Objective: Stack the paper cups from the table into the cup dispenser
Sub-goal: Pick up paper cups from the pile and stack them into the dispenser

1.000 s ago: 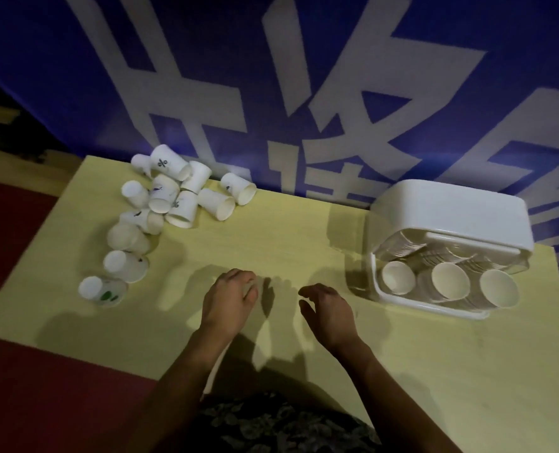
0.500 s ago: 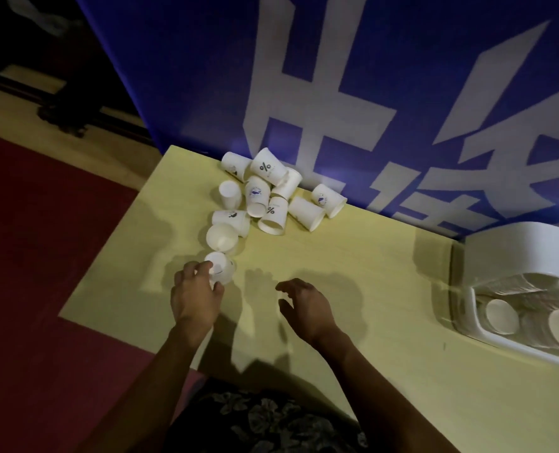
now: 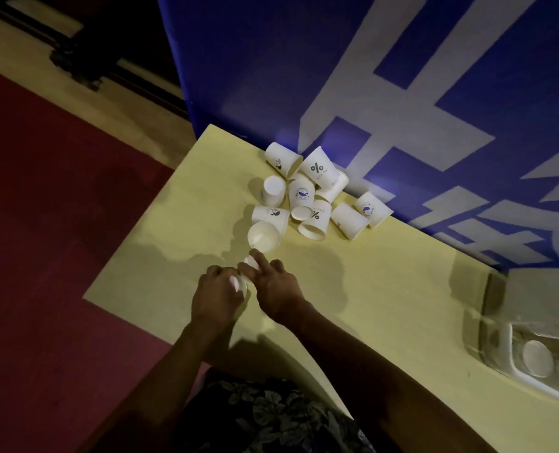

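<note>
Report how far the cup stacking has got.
Done: the white plastic cup dispenser at the table's right edge already holds cups. In hand: the left hand grips a white paper cup, and the right hand touches another small cup beside it. Left: the heap of loose white paper cups by the blue banner.

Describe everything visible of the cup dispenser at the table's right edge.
The cup dispenser is a white, plastic-looking box, cut off by the frame's right edge. It sits on the yellow table against the blue backdrop. Its clear front shows one cup mouth-outward. Neither hand touches it.
</note>
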### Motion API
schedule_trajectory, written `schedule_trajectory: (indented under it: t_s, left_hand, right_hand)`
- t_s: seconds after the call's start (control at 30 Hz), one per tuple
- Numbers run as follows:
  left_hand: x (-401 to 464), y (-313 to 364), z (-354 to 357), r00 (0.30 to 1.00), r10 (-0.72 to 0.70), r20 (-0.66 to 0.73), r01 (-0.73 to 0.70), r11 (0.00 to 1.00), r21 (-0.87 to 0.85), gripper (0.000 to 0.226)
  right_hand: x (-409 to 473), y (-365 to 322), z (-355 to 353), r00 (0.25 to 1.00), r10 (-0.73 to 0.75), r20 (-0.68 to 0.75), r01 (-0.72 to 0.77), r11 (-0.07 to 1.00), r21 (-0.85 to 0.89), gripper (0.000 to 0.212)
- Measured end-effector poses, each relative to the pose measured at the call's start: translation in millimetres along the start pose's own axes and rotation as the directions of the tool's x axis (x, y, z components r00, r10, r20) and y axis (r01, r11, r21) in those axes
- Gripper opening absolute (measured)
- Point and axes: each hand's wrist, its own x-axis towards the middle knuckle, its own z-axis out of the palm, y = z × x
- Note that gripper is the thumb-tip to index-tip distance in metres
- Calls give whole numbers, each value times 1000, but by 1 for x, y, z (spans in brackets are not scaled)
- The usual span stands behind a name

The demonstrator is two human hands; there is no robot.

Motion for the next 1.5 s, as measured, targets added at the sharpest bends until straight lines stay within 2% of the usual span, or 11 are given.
schedule_trajectory:
  t_s: [0.17,0.37,0.43,0.53,0.67,0.77,0.93,1.03,1.17,1.4,1.5]
  left_hand:
    - [3,-8,-5,1000,11,5,-10,990,-140,40]
    - [11,-8,6,994,-79,80,96,967,-236,39]
    - [9,-4,9,988,-85,127,105,982,-159,47]
    - [7,2,13,974,2,226,14,997,-72,71]
    - [5,15,15,961,19,276,2,997,-78,59]
    - [1,31,19,971,94,220,-55,983,-174,40]
    - [-10,71,26,958,262,116,-204,909,-365,13]
    - [-15,96,31,890,448,84,-407,864,-298,5]
    - [-26,134,40,775,629,-67,-627,778,46,26]
    - [-60,215,80,715,698,44,-695,716,-58,27]
    - [-83,251,105,704,708,63,-705,707,-64,28]
  right_hand:
    - [-6,11,9,987,128,-102,-118,988,98,49]
    - [-41,39,24,898,409,-162,-352,889,292,45]
    - [-53,47,36,881,455,-127,-400,862,310,53]
    - [-67,54,50,903,428,-47,-373,833,409,88]
    - [-78,56,47,886,462,37,-377,671,638,92]
    - [-89,57,41,857,515,-17,-309,538,784,87]
    - [-122,68,28,782,621,-53,-132,248,960,60]
    - [-145,85,24,682,701,-209,-68,346,936,21]
    - [-181,111,22,476,768,-428,-135,545,828,9]
    - [-258,166,23,232,818,-526,-289,574,766,2]
    - [-299,201,27,229,788,-572,-260,615,744,5]
